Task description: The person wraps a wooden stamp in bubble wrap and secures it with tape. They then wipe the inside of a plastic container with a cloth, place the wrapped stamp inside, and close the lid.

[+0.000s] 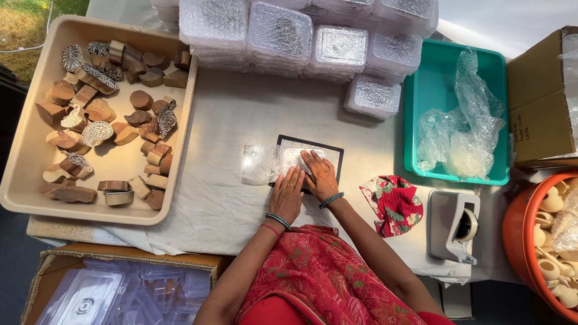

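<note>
left hand [287, 194]: lying flat, fingers spread, grip holding nothing, pressing down on the near edge of the pad [309, 161] and the wrap [265, 164], seemingly pinning them against sliding.
right hand [320, 174]: lying flat too, palm down, grip closing on nothing, smoothing the wrap over the pale piece [295, 157] on the pad.
pad: dark, square, sitting mid-table just in front of the body, within easy reach of both hands.
wrap: clear bubble sheet, spilling off the pad's left side, partly under the fingers.
tray [24, 150]: beige, sitting to the left, holding many wooden blocks [105, 117], some showing carved faces.
boxes [283, 33]: clear lidded ones, stacked along the far edge, well apart from the hands.
bin [448, 60]: teal, to the right, holding crumpled clear film [463, 129].
cloth [394, 204]: red floral, lying just beside the right forearm.
dispenser [453, 225]: grey, for tape, standing near the cloth, at the table [229, 114] front edge.
tub [518, 235]: orange, far right, holding pale clay pieces.
carton [539, 102]: brown, standing beyond the tub.
</note>
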